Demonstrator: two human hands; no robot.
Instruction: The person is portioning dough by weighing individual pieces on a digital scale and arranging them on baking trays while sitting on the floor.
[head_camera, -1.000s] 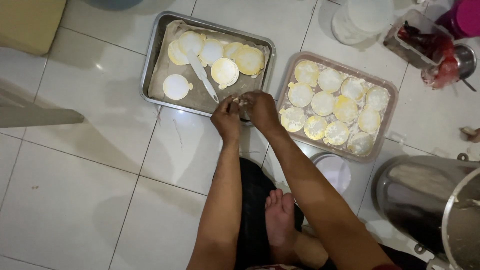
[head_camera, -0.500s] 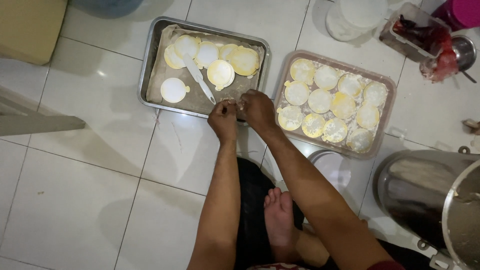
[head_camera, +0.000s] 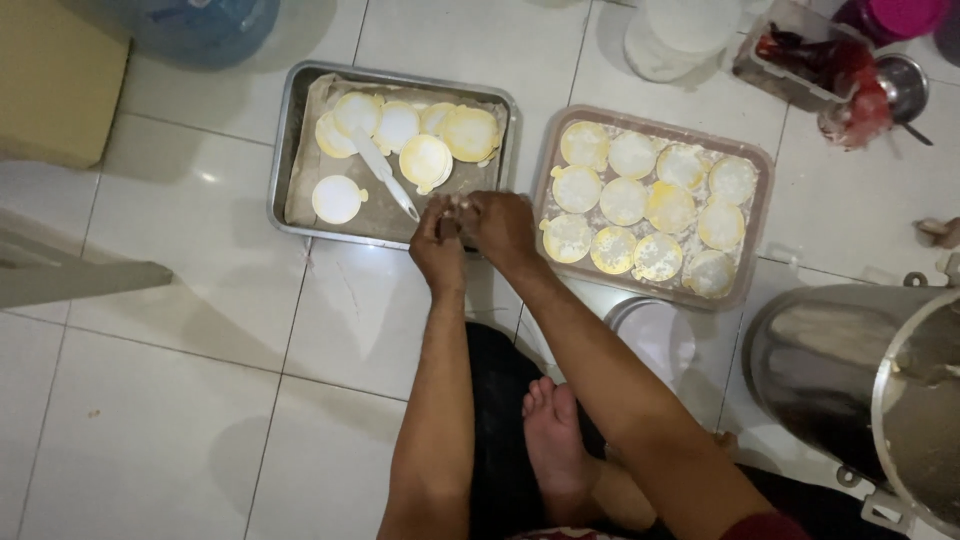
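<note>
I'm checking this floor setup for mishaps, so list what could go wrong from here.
1. The left hand and right hand work together over the near rim of the metal tray; leaning on it might tip it.
2. The white spatula lies loose across the paper liner and could get knocked.
3. The bare foot sits near the round discs in the pink tray, which stand open on the floor.

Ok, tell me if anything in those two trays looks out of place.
In the metal tray the round discs lie overlapped and bunched at the far side, one disc apart, a white spatula across them. The pink tray holds tidy rows.
</note>
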